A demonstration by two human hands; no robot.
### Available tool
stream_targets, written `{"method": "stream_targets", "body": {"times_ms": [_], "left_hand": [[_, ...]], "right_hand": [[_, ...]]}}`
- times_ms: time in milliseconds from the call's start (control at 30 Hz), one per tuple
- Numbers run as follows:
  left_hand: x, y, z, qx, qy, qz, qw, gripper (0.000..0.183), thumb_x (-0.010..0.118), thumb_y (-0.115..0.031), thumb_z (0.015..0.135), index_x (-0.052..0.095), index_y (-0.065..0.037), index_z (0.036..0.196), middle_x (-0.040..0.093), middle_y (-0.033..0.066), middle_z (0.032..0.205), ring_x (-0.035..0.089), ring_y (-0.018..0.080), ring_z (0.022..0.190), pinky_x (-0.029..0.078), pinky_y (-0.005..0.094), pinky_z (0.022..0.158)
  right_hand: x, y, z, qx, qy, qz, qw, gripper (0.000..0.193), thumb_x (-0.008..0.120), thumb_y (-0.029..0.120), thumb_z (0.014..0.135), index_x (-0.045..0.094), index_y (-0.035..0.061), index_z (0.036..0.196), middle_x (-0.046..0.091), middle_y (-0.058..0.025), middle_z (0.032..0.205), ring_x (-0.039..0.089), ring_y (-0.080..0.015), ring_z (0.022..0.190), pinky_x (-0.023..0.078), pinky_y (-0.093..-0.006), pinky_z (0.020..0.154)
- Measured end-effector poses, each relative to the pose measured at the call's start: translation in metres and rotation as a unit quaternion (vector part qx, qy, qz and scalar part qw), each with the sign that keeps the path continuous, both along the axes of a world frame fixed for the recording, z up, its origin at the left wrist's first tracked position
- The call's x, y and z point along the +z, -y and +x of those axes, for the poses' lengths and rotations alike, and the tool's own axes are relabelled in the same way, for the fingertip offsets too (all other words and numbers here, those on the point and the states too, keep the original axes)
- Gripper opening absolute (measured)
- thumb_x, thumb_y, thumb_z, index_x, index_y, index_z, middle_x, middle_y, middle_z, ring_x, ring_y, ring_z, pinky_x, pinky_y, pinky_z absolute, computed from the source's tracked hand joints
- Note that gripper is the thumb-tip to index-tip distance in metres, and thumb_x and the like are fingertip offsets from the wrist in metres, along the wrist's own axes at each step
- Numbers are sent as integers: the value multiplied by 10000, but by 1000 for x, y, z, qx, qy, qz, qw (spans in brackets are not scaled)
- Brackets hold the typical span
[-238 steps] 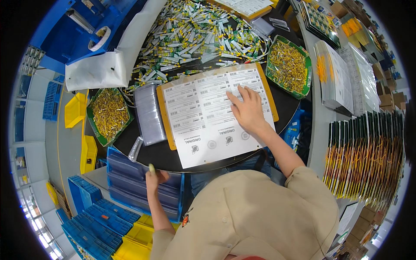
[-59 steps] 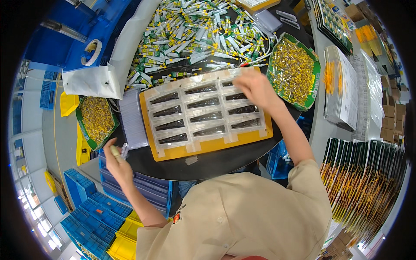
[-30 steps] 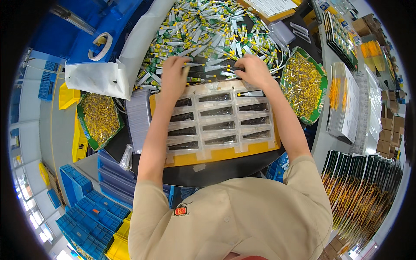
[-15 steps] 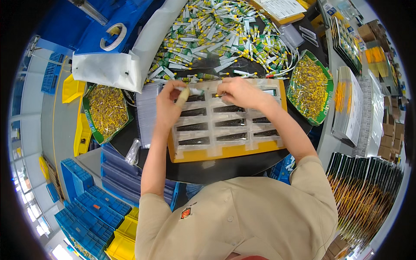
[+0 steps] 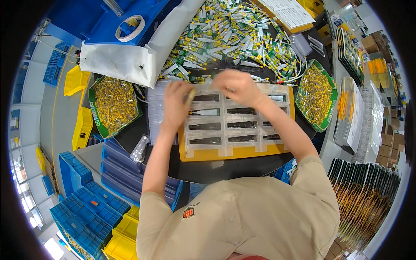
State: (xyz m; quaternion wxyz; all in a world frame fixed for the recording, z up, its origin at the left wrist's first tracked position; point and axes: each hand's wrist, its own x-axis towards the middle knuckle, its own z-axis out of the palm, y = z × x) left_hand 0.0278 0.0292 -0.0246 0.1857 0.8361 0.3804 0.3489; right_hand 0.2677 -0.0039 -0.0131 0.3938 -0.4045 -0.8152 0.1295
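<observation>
A clear plastic tray [image 5: 223, 130] with rows of long tapered pockets lies on a yellow board [image 5: 212, 155]. One small green-and-white tube [image 5: 204, 112] with a narrow tip rests in a left-column pocket, and another tube [image 5: 278, 98] in the far right pocket. My left hand [image 5: 177, 102] is curled over the tray's far left corner, a pale yellowish cover on its thumb; what its fingers hold is hidden. Close by on the right, my right hand [image 5: 237, 86] hovers above the far row, its fingers smeared by motion. Between the hands shows a blurred whitish thing [image 5: 207, 82].
A large heap of tubes [image 5: 229, 37] covers the table's far side. Green-edged boxes of yellow-capped pieces stand left [image 5: 115, 104] and right [image 5: 315, 95]. Stacked clear plastic trays [image 5: 158, 108] adjoin the board's left. White sheeting [image 5: 117, 63] hangs over the far left.
A tube now lies in the second pocket of the left column, where the pocket was bare. The right hand has moved left toward the left hand. The whole view has shifted slightly.
</observation>
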Motion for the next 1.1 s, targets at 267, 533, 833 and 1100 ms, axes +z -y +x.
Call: {"method": "stream_targets", "body": {"times_ms": [267,533,833,1100], "left_hand": [[-31,-96,36,-103,-174,-54,978,219,666,-11,761,630,-56,972,551,112,987,502,317,1004,424,392,901],[2,-45,19,-11,124,-231,965,262,695,-64,803,596,-28,1043,639,108,977,623,274,890,501,353,796],[22,113,-34,-96,89,-202,971,149,752,-87,731,699,-50,866,650,83,890,620,275,844,491,347,749],[11,118,-32,-107,-47,-88,989,193,711,-73,705,696,-79,897,623,49,889,577,261,870,457,374,774]], "right_hand": [[-9,-11,-14,89,69,27,993,192,630,48,716,694,88,893,689,-71,934,649,-264,931,540,-365,759],[-42,-103,0,-259,294,19,920,179,676,134,750,630,43,898,614,-110,903,573,-308,890,482,-410,778],[18,62,-30,-23,144,-69,987,193,709,165,732,647,116,909,583,-75,874,550,-254,885,414,-410,760],[-17,12,-34,-79,100,-101,987,135,660,110,720,659,82,852,609,-102,854,588,-309,871,493,-443,724]]}}
